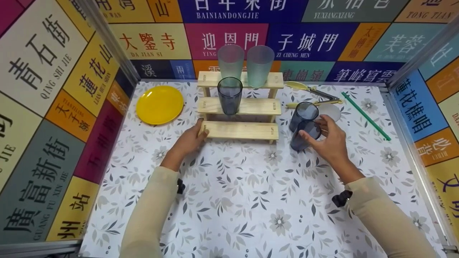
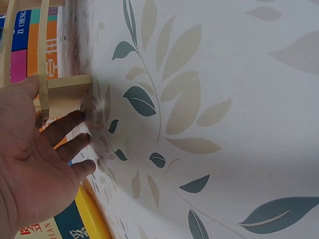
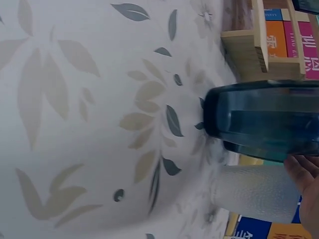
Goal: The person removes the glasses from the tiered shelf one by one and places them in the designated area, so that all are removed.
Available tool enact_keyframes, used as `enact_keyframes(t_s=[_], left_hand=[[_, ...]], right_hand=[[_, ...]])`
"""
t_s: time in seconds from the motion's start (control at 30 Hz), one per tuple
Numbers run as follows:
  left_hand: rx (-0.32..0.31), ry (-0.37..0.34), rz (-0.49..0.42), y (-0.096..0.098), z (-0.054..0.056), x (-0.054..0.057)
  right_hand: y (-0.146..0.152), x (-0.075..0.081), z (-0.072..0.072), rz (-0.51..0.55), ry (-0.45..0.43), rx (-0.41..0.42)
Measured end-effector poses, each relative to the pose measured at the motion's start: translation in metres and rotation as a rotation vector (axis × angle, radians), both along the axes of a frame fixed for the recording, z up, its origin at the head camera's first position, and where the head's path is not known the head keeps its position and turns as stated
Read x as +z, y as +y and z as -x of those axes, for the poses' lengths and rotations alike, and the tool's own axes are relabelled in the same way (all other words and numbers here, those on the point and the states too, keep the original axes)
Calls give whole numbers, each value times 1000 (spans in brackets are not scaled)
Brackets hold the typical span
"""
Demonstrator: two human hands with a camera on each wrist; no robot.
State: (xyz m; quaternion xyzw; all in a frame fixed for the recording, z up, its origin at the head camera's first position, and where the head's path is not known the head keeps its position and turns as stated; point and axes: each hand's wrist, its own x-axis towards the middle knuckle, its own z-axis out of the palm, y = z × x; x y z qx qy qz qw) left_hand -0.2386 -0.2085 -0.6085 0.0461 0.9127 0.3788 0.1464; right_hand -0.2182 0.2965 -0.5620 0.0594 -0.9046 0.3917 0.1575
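a dark glass (image 1: 300,141) toward the counter's (image 1: 251,200) right edge is clamped in the right hand's (image 1: 330,141) fingers, another glass (image 1: 299,116) just behind. the left hand's (image 1: 186,142) fingers pinch a wooden stand (image 1: 240,129) near the back edge. a yellow plate (image 1: 159,105) lies by the back left corner.

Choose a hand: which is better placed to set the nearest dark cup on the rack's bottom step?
Right, likely: the right hand grips the nearest dark cup, right of the wooden rack. The left hand holds the rack's left end, away from that cup.
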Motion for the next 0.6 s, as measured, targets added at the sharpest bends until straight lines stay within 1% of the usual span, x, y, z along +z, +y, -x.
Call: enact_keyframes(t_s=[0.17, 0.3, 0.43, 0.6], left_hand=[[0, -5, 3, 0, 0, 1], [-9, 14, 6, 1, -1, 2], [-16, 35, 13, 1, -1, 1], [-10, 35, 23, 1, -1, 1]], right_hand=[[2, 14, 6, 19, 51, 17], [-1, 24, 12, 28, 74, 27], [-9, 35, 17, 28, 94, 43], [-22, 47, 25, 6, 101, 55]])
